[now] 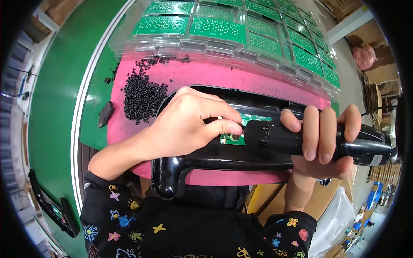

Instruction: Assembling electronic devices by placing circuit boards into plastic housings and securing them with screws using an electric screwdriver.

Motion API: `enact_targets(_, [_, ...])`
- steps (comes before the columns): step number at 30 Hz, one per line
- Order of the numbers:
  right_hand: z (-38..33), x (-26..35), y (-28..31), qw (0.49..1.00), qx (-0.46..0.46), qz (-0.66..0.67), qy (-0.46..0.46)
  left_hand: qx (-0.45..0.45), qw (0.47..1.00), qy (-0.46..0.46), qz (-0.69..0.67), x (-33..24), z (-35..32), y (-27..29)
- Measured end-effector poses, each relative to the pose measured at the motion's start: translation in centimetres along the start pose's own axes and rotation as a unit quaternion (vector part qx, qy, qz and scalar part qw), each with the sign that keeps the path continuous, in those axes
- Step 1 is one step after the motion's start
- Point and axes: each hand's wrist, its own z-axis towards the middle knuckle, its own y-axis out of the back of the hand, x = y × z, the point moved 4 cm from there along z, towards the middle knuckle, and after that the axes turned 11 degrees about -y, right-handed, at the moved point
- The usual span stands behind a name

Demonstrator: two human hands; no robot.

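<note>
Black housing (pixel 241 162), taken as reference, lies on the pink mat (pixel 189 75). Inside it sits 1 green circuit board (pixel 257 117), partly covered. Right hand (pixel 320 133) grasps a black cylindrical tool (pixel 279 137) above the housing, nose over the board. Left hand (pixel 185 118), also above the housing, has 2 fingertips drawn close at that nose; whether they grip anything cannot be told. Small black screws (pixel 142 99) lie heaped left of the housing; clear trays (pixel 219 48) of green boards stand beyond it.

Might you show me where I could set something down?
Mostly bare: pink mat between trays and casing, right of the black pile; green surface left of the white stripes, beyond the black part. Crowded: casing, under left hand, right hand and screwdriver.
</note>
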Motion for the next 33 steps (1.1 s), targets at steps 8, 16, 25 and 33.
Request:
enact_targets(8, [-1.3, 1.4, -0.2, 0.994, -0.081, -0.066, 0.043, -0.199, 0.979, -0.035, -0.036, -0.3, 0.1, 2.9])
enact_targets(16, [-0.8, 1.2, -1.3, 0.989, -0.100, -0.031, 0.102, 0.040, 0.999, -0.030, 0.001, 0.6, -0.2, -0.4])
enact_targets(25, [-0.8, 0.8, -1.3, 0.992, -0.073, -0.051, 0.089, -0.003, 0.997, -0.053, -0.052, 1.1, -0.5, -0.4])
enact_targets(33, [-1.0, 0.8, -1.3, 0.992, -0.069, -0.064, 0.085, 0.032, 0.999, -0.013, -0.041, 0.2, 0.2, -0.1])
